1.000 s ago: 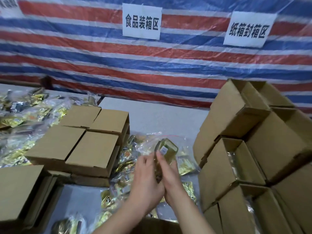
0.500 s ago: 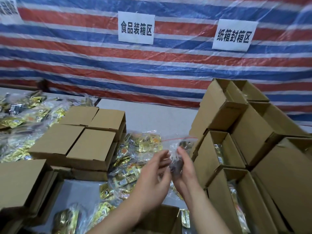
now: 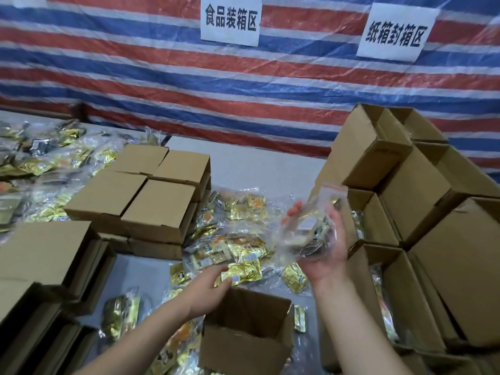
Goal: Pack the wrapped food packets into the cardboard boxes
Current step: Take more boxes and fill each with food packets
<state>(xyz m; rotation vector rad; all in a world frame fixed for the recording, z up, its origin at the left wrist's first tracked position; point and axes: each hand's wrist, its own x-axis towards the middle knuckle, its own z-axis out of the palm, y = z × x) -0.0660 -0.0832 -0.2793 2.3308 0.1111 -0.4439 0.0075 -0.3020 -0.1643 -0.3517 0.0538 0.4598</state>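
R hand cups a clear bag of packets up near the stacked boxes; L hand pinches a gold packet just over the open box on the bench. Best to drop the gold one flat into the box w/ L first, then lower the bag in upright so nothing snags on the flaps

packing workshop | striped tarp wall | zone signs | stacked cardboard boxes | packet heaps
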